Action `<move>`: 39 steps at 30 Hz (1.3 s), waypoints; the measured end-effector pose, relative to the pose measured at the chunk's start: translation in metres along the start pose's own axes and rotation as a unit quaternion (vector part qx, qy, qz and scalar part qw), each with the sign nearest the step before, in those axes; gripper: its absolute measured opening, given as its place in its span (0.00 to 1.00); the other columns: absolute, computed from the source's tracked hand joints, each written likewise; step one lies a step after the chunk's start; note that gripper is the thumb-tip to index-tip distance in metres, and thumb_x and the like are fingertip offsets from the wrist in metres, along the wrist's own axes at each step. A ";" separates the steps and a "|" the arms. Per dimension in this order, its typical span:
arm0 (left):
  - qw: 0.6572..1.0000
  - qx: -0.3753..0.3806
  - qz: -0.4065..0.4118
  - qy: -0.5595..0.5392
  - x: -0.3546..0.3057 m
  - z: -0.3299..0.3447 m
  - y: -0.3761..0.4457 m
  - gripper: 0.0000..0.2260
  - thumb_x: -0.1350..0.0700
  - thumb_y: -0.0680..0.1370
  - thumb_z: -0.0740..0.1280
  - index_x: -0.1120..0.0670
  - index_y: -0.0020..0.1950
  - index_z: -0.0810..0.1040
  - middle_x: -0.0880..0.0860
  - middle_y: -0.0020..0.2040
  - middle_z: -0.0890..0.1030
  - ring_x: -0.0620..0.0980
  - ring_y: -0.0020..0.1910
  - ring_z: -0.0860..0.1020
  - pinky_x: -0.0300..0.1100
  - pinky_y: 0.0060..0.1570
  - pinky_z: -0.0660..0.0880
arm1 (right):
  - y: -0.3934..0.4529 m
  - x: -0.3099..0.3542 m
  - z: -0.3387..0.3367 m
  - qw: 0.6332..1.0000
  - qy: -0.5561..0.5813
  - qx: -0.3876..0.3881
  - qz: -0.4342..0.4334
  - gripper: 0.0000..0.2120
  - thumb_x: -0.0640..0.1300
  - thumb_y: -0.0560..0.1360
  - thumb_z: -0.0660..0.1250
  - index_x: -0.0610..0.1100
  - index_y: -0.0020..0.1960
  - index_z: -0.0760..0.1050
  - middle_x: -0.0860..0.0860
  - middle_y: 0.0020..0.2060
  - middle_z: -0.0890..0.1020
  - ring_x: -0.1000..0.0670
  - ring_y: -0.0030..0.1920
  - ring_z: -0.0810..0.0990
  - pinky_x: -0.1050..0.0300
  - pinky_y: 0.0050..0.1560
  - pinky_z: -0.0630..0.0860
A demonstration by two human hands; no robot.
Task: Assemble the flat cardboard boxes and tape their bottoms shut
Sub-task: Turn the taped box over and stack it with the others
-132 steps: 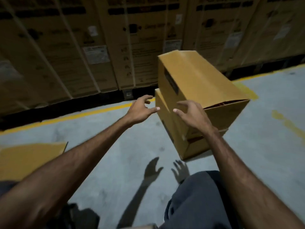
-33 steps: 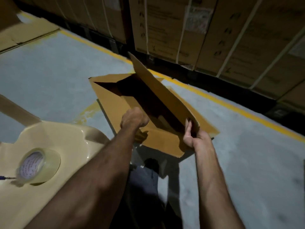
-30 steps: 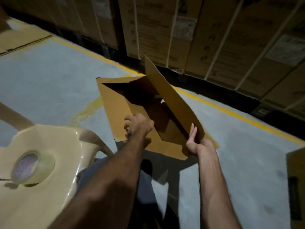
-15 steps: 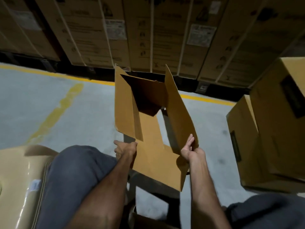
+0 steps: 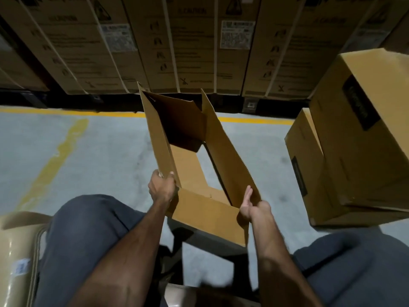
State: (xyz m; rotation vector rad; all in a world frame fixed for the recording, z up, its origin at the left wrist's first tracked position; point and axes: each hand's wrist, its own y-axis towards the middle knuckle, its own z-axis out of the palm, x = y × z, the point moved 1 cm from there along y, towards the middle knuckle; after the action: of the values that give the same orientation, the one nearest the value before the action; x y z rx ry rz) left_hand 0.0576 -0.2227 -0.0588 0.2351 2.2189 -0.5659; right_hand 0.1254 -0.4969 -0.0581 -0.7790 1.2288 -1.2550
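Head view: an opened cardboard box (image 5: 197, 173) is held above the floor (image 5: 99, 151) between the seated person's knees. The left hand (image 5: 161, 188) grips its left wall edge. The right hand (image 5: 252, 204) holds its right wall, fingers straight along the inside. Two assembled boxes (image 5: 354, 140) stand stacked to the right.

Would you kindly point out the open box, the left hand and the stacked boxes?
open box (image 5: 208, 214): head view, near flap.
left hand (image 5: 161, 188): head view, back of the hand.
stacked boxes (image 5: 363, 156): head view, upper box's side.
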 end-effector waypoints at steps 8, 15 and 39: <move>1.000 -0.025 0.019 -0.005 -0.011 -0.001 0.008 0.13 0.55 0.81 0.69 0.57 0.64 0.81 0.57 0.59 0.84 0.60 0.56 0.82 0.54 0.57 0.81 | -0.014 -0.010 0.015 0.831 -0.508 -0.022 -0.224 0.35 0.62 0.85 0.54 0.37 0.81 0.60 0.34 0.76 0.68 0.32 0.73 0.71 0.35 0.66 0.79; 0.997 -0.013 0.073 0.026 -0.016 -0.001 0.013 0.18 0.60 0.80 0.68 0.54 0.70 0.75 0.55 0.63 0.82 0.59 0.59 0.81 0.59 0.57 0.82 | -0.008 -0.004 0.008 0.410 -0.767 -0.042 -0.491 0.33 0.66 0.77 0.71 0.40 0.66 0.77 0.40 0.63 0.75 0.36 0.59 0.79 0.37 0.59 0.79; 0.954 0.113 0.142 0.237 -0.035 -0.030 0.046 0.22 0.53 0.80 0.72 0.51 0.68 0.64 0.57 0.62 0.77 0.61 0.56 0.78 0.59 0.55 0.80 | 0.031 0.046 0.140 0.200 -0.852 0.093 -0.474 0.23 0.53 0.76 0.78 0.38 0.63 0.80 0.38 0.59 0.84 0.34 0.61 0.81 0.38 0.61 0.80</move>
State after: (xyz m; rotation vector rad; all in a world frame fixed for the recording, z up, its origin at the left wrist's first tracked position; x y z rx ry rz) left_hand 0.0760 -0.1678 -0.0302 0.8747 2.5089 -0.6535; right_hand 0.2615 -0.5604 -0.0664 -1.8691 -1.5400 -0.3755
